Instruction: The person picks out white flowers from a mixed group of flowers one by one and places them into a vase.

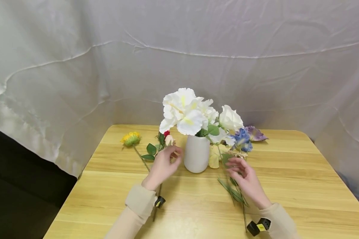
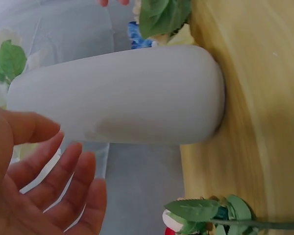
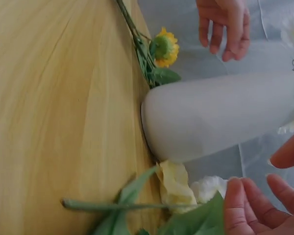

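Observation:
A white vase (image 1: 196, 154) stands upright on the table with large white flowers (image 1: 185, 111) above its mouth. Left of the vase is my left hand (image 1: 165, 164), its fingers loosely bent and nothing between them; the left wrist view shows the hand (image 2: 54, 181) apart from the vase wall. My right hand (image 1: 244, 177) is right of the vase, over stems and leaves (image 1: 234, 192). In the right wrist view its thumb and fingers (image 3: 252, 208) are apart, with no stem seen between them. A white rose (image 1: 230, 118) shows at the right of the bouquet.
A yellow flower (image 1: 131, 138) lies at the left, by green leaves (image 1: 151, 149) and a pale pink bloom (image 1: 169, 140). Blue (image 1: 243, 140) and purple flowers (image 1: 255, 133) lie right of the vase, with a pale yellow bloom (image 1: 214, 156) close beside it. Grey cloth (image 1: 227, 76) hangs behind the table.

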The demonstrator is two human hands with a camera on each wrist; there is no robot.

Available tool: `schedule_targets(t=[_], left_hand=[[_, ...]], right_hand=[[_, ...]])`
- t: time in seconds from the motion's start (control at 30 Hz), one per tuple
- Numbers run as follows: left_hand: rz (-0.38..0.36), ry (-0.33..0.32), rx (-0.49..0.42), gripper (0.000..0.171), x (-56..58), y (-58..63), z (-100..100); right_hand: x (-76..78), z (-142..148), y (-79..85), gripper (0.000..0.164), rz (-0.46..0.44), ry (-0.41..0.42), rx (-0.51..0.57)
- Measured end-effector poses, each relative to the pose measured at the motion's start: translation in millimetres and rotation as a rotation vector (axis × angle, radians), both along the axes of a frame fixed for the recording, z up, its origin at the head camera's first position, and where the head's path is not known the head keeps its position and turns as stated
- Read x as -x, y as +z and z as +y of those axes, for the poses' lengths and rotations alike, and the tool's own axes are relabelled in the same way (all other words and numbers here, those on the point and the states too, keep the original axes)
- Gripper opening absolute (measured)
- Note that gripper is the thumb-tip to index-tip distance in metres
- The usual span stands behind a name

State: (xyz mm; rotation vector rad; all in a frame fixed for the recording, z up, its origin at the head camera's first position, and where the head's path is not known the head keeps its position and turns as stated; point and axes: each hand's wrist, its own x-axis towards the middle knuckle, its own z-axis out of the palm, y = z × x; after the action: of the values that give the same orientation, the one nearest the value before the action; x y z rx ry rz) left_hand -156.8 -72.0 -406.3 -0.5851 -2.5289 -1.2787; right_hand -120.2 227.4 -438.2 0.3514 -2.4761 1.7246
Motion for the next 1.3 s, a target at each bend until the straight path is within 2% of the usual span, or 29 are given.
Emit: schedule_targets(t=[0.1, 0.3, 0.47, 0.67, 0.87, 1.07, 1.3], left_hand=[[-0.035, -0.032, 0.096, 0.020, -5.3, -3.2, 0.1], [-0.088, -0.111, 0.284, 0.024, -13.6, -3.6, 8.8], [-0.092, -0.197, 0.377, 0.024, -15.2, -2.8, 18.2], [-0.054, -0.219, 0.404, 0.021, -17.1, -1.7, 23.8], [-0.046, -0.235, 0.409, 0.019, -18.3, -2.3, 27.9], [-0.061, -0.253, 0.390, 0.018, -19.3, -3.4, 28.0], [-0.067, -0.260, 0.385, 0.018, -19.7, -5.2, 25.7]], right_hand=[[0.1, 4.3, 3.1, 0.034, 0.009, 0.022, -0.068], [1.5, 2.8, 11.9, 0.038, -0.053, 0.046, -0.213], [4.4, -7.8, 15.6, 0.043, -0.014, 0.046, -0.258], [17.0, -19.2, 17.4, 0.046, 0.031, 0.051, -0.394], [30.9, -25.6, 14.7, 0.048, -0.002, 0.051, -0.558], [38.6, -27.6, 9.4, 0.049, -0.046, 0.031, -0.616], [43.5, -27.3, 6.0, 0.048, -0.127, 0.050, -0.631]])
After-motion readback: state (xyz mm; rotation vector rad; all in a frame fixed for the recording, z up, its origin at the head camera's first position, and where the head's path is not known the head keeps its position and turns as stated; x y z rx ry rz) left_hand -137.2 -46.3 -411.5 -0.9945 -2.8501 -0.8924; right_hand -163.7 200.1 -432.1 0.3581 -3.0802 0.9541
